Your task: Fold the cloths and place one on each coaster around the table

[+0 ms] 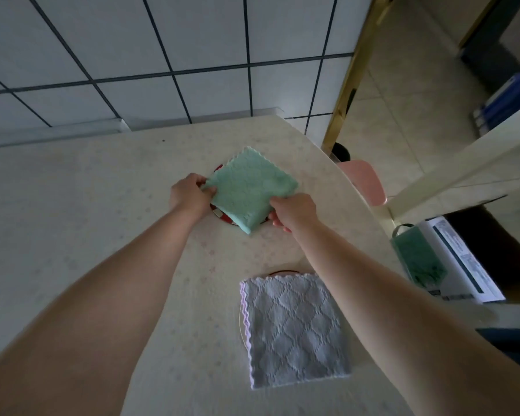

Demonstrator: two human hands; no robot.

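Note:
A folded green cloth [248, 187] lies over a round red-rimmed coaster [222, 217] at the middle of the table. My left hand [189, 195] pinches the cloth's left corner. My right hand [293, 211] grips its near right edge. Only slivers of that coaster show under the cloth. Nearer to me, a folded grey-white cloth [293, 328] with a lilac wavy edge covers a second coaster [282, 272], of which just a thin rim shows at the top and left.
The pale patterned table [87, 211] has a curved right edge and meets a tiled wall at the back. Off that edge stand a pink stool [365, 178], a white box [460, 262] and a green mesh bag [418, 259].

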